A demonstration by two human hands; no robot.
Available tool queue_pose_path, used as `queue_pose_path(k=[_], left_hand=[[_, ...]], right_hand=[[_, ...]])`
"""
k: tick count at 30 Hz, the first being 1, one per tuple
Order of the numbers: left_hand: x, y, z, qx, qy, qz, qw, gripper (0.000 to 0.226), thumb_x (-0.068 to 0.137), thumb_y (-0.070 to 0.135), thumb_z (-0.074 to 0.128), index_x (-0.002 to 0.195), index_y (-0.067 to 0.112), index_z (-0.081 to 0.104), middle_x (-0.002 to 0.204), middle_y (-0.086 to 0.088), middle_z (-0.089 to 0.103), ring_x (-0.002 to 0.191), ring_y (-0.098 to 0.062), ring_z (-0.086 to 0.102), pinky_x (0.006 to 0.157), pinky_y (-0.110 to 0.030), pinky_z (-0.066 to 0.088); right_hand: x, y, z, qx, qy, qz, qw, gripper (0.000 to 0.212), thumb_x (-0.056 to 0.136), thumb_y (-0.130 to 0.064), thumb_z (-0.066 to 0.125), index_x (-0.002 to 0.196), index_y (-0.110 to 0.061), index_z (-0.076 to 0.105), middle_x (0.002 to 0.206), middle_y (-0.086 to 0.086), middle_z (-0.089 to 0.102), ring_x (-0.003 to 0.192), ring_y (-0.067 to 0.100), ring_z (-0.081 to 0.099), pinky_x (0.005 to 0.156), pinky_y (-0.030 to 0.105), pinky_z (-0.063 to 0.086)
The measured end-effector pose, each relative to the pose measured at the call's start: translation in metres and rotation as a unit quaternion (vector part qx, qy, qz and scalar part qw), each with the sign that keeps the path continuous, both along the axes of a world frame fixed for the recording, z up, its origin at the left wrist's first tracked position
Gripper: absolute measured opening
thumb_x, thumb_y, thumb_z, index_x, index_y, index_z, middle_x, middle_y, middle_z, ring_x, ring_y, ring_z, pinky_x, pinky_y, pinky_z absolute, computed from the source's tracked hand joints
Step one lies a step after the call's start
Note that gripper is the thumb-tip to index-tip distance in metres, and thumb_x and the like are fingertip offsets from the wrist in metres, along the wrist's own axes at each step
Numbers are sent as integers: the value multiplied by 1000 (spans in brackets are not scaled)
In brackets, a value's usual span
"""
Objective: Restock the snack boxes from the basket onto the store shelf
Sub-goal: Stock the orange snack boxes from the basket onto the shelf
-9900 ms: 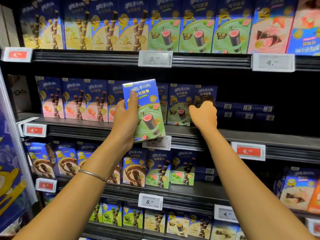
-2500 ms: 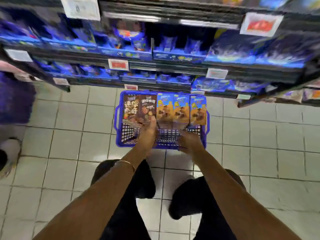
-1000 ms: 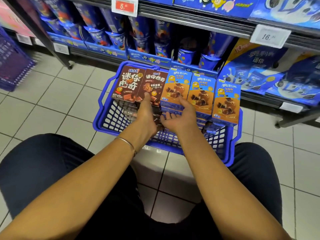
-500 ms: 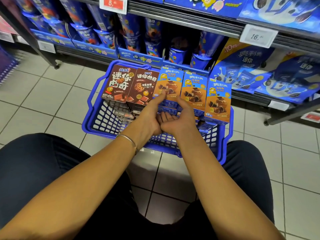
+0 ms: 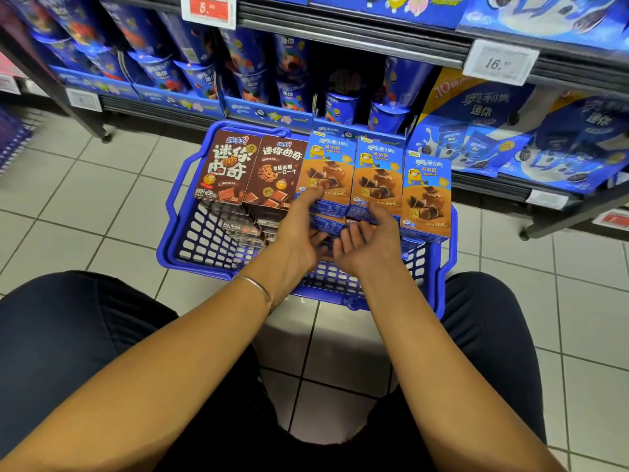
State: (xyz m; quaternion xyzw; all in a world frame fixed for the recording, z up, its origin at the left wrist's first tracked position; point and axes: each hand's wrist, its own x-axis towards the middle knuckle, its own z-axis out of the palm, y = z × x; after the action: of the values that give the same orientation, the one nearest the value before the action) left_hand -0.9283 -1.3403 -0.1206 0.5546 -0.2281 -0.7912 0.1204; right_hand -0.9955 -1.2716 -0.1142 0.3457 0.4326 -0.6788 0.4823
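A blue plastic basket [image 5: 177, 229] stands on the tiled floor in front of my knees. Upright along its far side are two brown cookie boxes [image 5: 224, 168] and three blue-and-orange snack boxes [image 5: 427, 192], with more boxes lying flat beneath them. My left hand [image 5: 299, 233] reaches in; its thumb lies on the front of the leftmost blue-and-orange box [image 5: 328, 161] and its fingers curl under that box. My right hand [image 5: 371, 243] is palm up beside it, fingers relaxed, thumb just below the middle blue-and-orange box [image 5: 377, 172]. The store shelf [image 5: 340, 32] rises behind the basket.
The lowest shelf holds blue snack cups [image 5: 289, 93] right behind the basket and large blue bags [image 5: 510, 137] to the right. Price tags [image 5: 500, 63] hang on the shelf edge above. A shelf foot [image 5: 105, 137] stands left. My dark-trousered knees flank the basket.
My left thumb has slid up onto the front of the leftmost blue-and-orange box, and my right hand has turned palm up and spread slightly. The view has moved closer to the basket.
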Motion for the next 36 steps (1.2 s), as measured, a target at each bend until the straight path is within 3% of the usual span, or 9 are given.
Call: queue_pose_path(k=[8,11,14,18,21,24,27,32,36], left_hand=[[9,11,13,-68,12,58,996,45,86,52,71,118,21,72,105,-4,75,90,-18,66,82,-34,49],[13,12,20,-108,-3,96,989,51,86,47,75,127,17,67,117,-7,77,92,-20,69,81,-35,52],[16,11,26,-128,5,142,982,51,86,37,79,128,12,67,114,-6,79,82,-16,73,58,-25,55],[16,14,28,-148,25,154,977,52,87,31,81,131,8,66,102,-5,77,63,-9,69,50,-17,51],[14,15,24,-152,34,156,975,59,89,33,78,138,5,60,97,-6,67,60,-9,64,53,-21,51],[14,11,20,-142,44,158,976,58,88,40,78,133,7,60,78,3,55,61,-10,53,66,-29,53],[17,7,16,-139,79,134,978,50,89,40,78,124,13,56,58,12,53,58,-7,54,74,-31,55],[15,17,21,-141,136,59,979,80,81,46,78,147,9,50,110,-6,76,94,-16,75,84,-31,55],[14,20,18,-148,129,-5,981,54,100,30,62,145,3,51,96,0,73,90,-14,69,91,-37,48]], right_hand=[[4,3,9,-48,80,-10,996,31,86,-42,67,107,-18,67,105,-5,73,111,9,63,100,30,39],[5,2,15,-43,165,1,985,32,88,-41,66,110,-17,68,102,-4,74,102,10,66,89,30,41],[6,1,30,-37,258,27,965,54,87,-38,67,133,-10,60,95,4,75,80,12,68,75,31,42],[12,-2,45,-11,363,90,927,26,91,-30,71,108,-16,58,105,18,76,70,11,70,62,26,44],[17,0,48,9,426,111,898,36,90,-28,75,114,-14,53,100,14,74,59,2,63,55,19,48],[16,6,49,20,466,136,874,47,81,-45,80,115,-20,59,90,-2,71,75,9,67,75,33,57],[5,10,54,18,458,147,877,39,78,-70,65,94,-35,67,90,-10,71,78,5,66,76,32,54],[-23,16,53,-151,330,176,915,49,95,-56,57,126,-19,68,124,9,73,117,30,69,108,60,46],[-33,24,49,-192,293,209,913,42,91,-47,63,121,-19,71,133,19,66,126,42,60,112,67,36]])
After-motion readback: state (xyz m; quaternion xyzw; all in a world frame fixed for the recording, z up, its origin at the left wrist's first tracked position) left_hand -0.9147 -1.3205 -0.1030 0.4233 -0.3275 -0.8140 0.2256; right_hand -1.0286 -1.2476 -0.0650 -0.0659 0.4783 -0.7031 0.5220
